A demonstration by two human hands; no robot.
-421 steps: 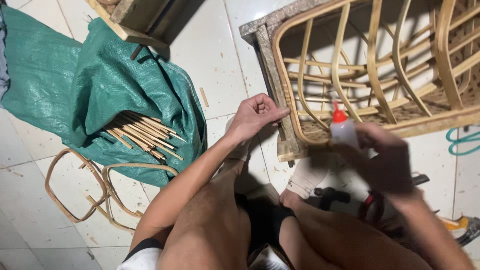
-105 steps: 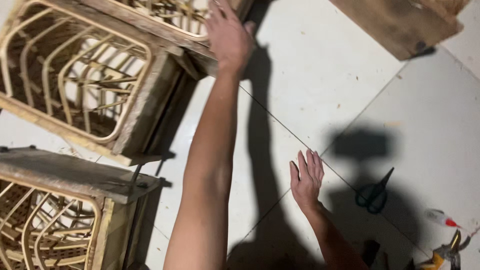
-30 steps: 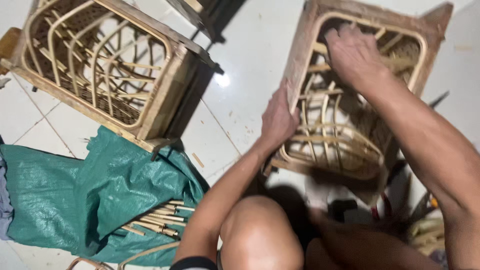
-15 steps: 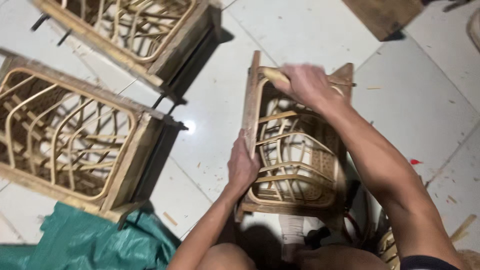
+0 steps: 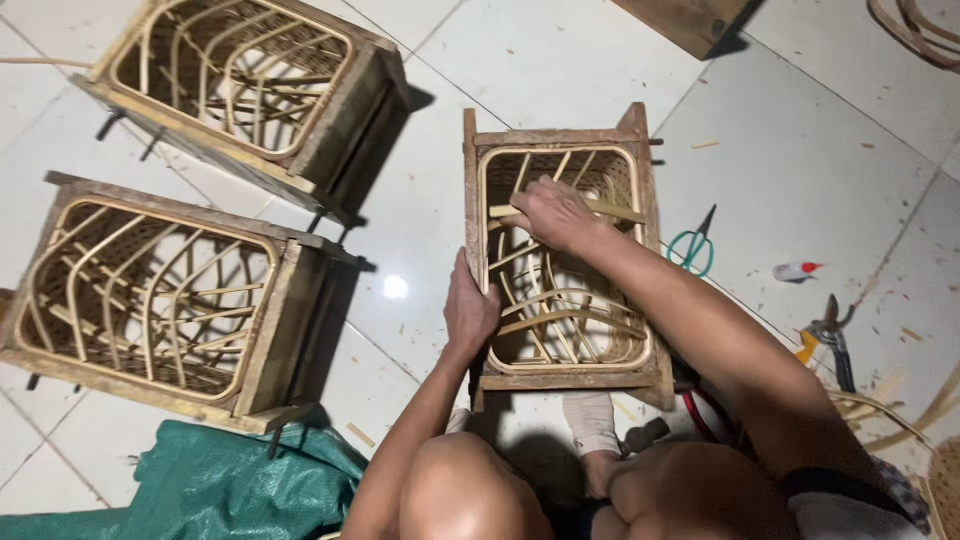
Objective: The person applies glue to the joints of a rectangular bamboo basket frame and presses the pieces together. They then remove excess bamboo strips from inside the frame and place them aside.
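A wooden frame holding a rattan basket (image 5: pixel 640 345) lies flat on the white tiled floor in front of my knees. My left hand (image 5: pixel 470 310) grips its left wooden side rail. Reaching inside near the far end, my right hand (image 5: pixel 553 212) is closed around a rattan strip (image 5: pixel 620 210) that runs across the basket's opening.
Two more wooden-framed rattan baskets (image 5: pixel 250 90) (image 5: pixel 150 300) sit to the left. A green tarp (image 5: pixel 230 485) lies at lower left. Green-handled scissors (image 5: pixel 693 245), a small glue bottle (image 5: pixel 797 271) and pliers (image 5: pixel 830 335) lie to the right, with rattan scraps (image 5: pixel 900 410) nearby.
The basket frame now lies flat and squarer to me. My right hand has moved from its far top edge down inside onto a rattan strip; my left hand stays on the left rail.
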